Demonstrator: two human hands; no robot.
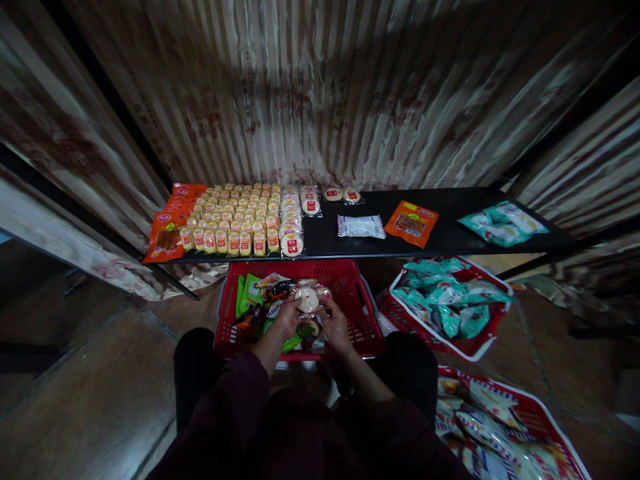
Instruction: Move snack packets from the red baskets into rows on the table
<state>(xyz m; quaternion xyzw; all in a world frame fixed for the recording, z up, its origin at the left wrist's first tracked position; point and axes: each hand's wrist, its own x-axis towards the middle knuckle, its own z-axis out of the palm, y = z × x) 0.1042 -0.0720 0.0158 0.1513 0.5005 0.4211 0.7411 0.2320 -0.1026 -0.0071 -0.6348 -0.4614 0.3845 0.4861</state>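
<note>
Left hand (pixel 287 319) and right hand (pixel 334 322) both clamped on a round wrapped bun (pixel 307 299), frame centre. Red basket (pixel 350 280) directly beneath. Black shelf (pixel 450 233) above.

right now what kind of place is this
Probably a small shop or stall. A black shelf carries neat rows of packaged cakes, red shopping baskets of packets stand on the floor, and the left hand and right hand hold a wrapped round cake over one.
</note>
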